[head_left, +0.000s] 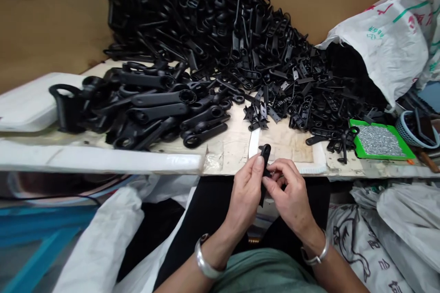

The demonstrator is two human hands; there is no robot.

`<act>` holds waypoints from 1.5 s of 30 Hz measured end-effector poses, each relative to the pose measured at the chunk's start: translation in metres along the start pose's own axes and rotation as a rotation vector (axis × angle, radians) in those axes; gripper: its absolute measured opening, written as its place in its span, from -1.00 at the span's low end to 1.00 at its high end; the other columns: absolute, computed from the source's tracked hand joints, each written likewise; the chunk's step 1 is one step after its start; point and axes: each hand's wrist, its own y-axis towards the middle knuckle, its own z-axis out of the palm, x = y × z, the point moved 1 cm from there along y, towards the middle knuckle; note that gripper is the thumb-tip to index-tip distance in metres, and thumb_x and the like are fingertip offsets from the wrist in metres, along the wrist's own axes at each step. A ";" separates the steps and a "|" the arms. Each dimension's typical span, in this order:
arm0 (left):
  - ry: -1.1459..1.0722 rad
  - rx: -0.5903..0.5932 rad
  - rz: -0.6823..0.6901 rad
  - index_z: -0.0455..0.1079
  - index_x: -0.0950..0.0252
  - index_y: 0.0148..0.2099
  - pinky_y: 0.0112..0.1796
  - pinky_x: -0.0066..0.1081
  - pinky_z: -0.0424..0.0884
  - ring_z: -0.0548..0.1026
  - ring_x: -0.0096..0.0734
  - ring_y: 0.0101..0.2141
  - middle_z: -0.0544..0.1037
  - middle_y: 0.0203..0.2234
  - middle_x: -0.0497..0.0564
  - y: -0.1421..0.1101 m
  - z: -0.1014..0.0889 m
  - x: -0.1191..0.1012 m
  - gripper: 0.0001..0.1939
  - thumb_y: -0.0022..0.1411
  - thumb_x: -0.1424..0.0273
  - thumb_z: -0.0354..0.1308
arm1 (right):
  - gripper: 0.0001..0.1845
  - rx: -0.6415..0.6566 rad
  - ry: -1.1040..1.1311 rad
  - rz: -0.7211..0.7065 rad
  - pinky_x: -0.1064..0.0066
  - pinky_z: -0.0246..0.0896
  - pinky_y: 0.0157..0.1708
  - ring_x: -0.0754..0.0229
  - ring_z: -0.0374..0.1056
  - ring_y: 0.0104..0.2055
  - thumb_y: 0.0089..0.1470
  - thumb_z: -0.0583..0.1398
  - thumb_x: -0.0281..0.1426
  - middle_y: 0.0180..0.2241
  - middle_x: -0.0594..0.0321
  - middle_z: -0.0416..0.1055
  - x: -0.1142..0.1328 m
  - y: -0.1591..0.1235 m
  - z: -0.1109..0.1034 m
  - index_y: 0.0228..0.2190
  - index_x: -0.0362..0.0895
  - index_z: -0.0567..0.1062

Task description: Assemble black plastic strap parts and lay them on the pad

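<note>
Just in front of the table edge, my left hand (248, 188) is closed round a slim black plastic part (266, 152) with a rounded, holed tip pointing away from me. The fingers of my right hand (289, 188) are pinched against that same part's right side; whether they hold a smaller piece there is hidden. Beyond the hands lie small flat black pieces (271, 113) with holes. To the left, longer black handle-like parts (160, 97) with ring ends are stacked. A big heap of black plastic parts (206, 13) rises behind.
A green tray (409, 152) of small silvery bits stands at the right, beside a blue-grey basket (405, 129). A white woven sack (385, 46) spills black parts. White padding (103, 158) lines the left table edge; a white plastic box (30, 100) sits behind it.
</note>
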 end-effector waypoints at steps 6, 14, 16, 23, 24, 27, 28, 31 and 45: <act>0.137 -0.012 0.043 0.38 0.29 -0.35 -0.42 -0.49 0.24 0.29 -0.44 -0.45 0.34 -0.53 -0.09 -0.001 -0.001 0.002 -0.71 0.26 0.17 0.10 | -0.91 0.086 0.072 0.060 0.48 0.23 -0.52 0.34 0.21 -0.55 0.03 0.23 -0.43 -0.51 0.37 0.33 0.004 0.000 -0.008 -0.33 -0.09 0.47; 0.116 0.072 -0.026 0.41 0.32 -0.22 -0.43 -0.48 0.26 0.31 -0.44 -0.48 0.37 -0.55 -0.09 -0.003 -0.002 0.003 -0.65 0.29 0.12 0.05 | -0.75 0.391 0.520 0.324 0.45 0.35 -0.56 0.30 0.36 -0.64 0.02 0.28 -0.27 -0.65 0.40 0.38 -0.002 0.005 -0.017 -0.25 -0.13 0.56; 0.102 0.079 -0.037 0.42 0.31 -0.21 -0.42 -0.49 0.27 0.33 -0.43 -0.47 0.40 -0.53 -0.07 -0.003 -0.001 0.004 -0.65 0.28 0.10 0.06 | -0.78 0.366 0.518 0.293 0.45 0.39 -0.53 0.31 0.37 -0.60 0.02 0.29 -0.27 -0.60 0.36 0.41 -0.004 0.006 -0.021 -0.29 -0.12 0.58; -0.032 0.129 -0.038 0.38 0.30 -0.35 -0.36 -0.51 0.29 0.34 -0.45 -0.40 0.39 -0.49 -0.06 -0.001 0.001 0.007 -0.62 0.28 0.07 0.07 | -0.94 0.258 0.283 0.054 0.48 0.42 -0.39 0.25 0.42 -0.29 0.00 0.32 -0.39 -0.28 0.22 0.46 -0.002 0.008 -0.025 -0.40 -0.03 0.63; -0.052 0.107 -0.049 0.36 0.30 -0.38 -0.39 -0.52 0.28 0.32 -0.46 -0.43 0.36 -0.51 -0.07 -0.001 0.002 0.007 -0.60 0.26 0.05 0.09 | -0.95 0.250 0.272 0.045 0.47 0.43 -0.39 0.24 0.42 -0.29 0.00 0.32 -0.39 -0.28 0.21 0.47 -0.002 0.008 -0.023 -0.40 -0.03 0.63; -0.122 0.099 -0.112 0.30 0.29 -0.43 -0.52 -0.52 0.20 0.27 -0.50 -0.54 0.28 -0.60 -0.11 -0.001 0.004 0.006 -0.55 0.22 -0.01 0.11 | -0.94 0.228 0.322 0.078 0.48 0.42 -0.49 0.29 0.40 -0.43 0.02 0.32 -0.34 -0.33 0.24 0.47 -0.005 0.007 -0.022 -0.41 -0.06 0.61; -0.143 0.116 -0.127 0.30 0.29 -0.42 -0.54 -0.52 0.19 0.26 -0.51 -0.57 0.27 -0.63 -0.12 -0.001 0.004 0.006 -0.55 0.21 -0.02 0.10 | -0.93 0.207 0.338 0.090 0.48 0.41 -0.51 0.30 0.39 -0.47 0.02 0.32 -0.33 -0.35 0.25 0.47 -0.006 0.008 -0.024 -0.41 -0.06 0.60; -0.175 0.172 -0.134 0.32 0.31 -0.41 -0.56 -0.51 0.15 0.21 -0.54 -0.62 0.26 -0.67 -0.13 0.000 0.004 0.009 -0.55 0.24 -0.01 0.07 | -0.94 0.108 0.315 0.081 0.47 0.41 -0.51 0.34 0.36 -0.53 0.01 0.33 -0.34 -0.37 0.30 0.46 -0.008 0.017 -0.033 -0.42 -0.07 0.59; -0.257 0.407 -0.192 0.39 0.36 -0.40 -0.50 -0.44 0.14 0.24 -0.53 -0.60 0.35 -0.63 -0.04 0.000 0.000 0.007 -0.54 0.29 0.05 0.04 | -0.64 0.178 0.129 0.103 0.44 0.38 -0.30 0.25 0.42 -0.29 0.09 0.24 -0.14 -0.26 0.24 0.47 -0.019 0.039 -0.035 -0.13 -0.05 0.53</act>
